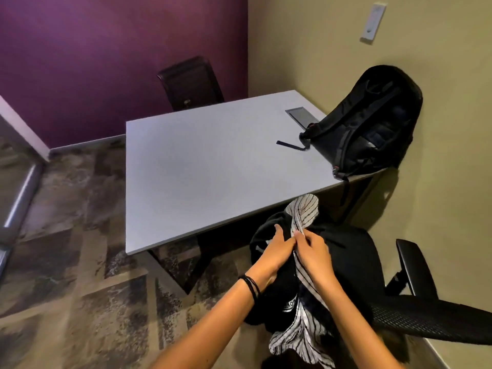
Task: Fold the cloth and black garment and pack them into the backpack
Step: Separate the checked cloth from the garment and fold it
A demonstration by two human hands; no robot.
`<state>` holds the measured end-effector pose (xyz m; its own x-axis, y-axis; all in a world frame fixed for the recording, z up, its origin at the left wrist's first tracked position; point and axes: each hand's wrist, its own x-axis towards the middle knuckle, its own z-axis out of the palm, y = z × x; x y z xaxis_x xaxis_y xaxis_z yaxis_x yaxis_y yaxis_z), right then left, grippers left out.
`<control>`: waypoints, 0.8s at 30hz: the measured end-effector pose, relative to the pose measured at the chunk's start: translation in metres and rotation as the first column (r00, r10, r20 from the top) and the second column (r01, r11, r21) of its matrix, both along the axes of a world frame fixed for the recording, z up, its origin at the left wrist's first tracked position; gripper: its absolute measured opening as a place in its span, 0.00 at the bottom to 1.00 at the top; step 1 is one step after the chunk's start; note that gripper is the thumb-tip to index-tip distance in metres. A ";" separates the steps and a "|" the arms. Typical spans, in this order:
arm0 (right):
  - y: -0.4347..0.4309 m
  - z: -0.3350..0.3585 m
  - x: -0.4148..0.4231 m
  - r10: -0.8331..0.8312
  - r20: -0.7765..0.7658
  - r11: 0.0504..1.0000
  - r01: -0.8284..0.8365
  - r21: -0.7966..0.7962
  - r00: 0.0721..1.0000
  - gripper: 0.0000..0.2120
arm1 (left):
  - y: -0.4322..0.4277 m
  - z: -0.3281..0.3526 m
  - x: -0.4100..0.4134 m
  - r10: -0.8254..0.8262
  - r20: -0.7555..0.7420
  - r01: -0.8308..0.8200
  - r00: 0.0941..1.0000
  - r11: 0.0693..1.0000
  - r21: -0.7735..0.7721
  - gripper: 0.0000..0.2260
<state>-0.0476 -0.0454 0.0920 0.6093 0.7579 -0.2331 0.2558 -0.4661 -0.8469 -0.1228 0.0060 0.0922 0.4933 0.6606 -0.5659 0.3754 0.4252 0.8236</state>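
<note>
My right hand [312, 251] is pinching the striped cloth [303, 211] while my left hand [277, 249] is gripping the black garment [351, 262], both just off the counter's [199, 161] near edge. I'm planning to part them and flatten the cloth there first. The backpack [372, 121] is sitting at its far corner.

Grey table [202, 155], purple wall [106, 49], patterned carpet [80, 249], black chairs [190, 83].

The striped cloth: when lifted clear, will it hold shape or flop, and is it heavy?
Probably floppy: the striped cloth bunches into folds above the right hand pinching it and hangs limp below. Likely light, since a fingertip pinch holds it up. It may drag on the black garment it lies against.
</note>
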 end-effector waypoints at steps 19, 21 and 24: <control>0.149 0.039 -0.168 0.263 -0.033 0.931 -0.245 0.269 0.964 0.16 | 0.123 0.053 -0.167 0.290 0.123 -0.310 0.949 0.930 0.199 0.32; 0.172 0.044 -0.171 0.302 0.013 0.913 -0.293 0.285 0.953 0.16 | 0.143 0.058 -0.172 0.316 0.139 -0.341 0.938 0.914 0.222 0.33; 0.210 0.052 -0.172 0.342 0.054 0.885 -0.341 0.316 0.938 0.17 | 0.175 0.068 -0.176 0.343 0.165 -0.377 0.925 0.888 0.263 0.32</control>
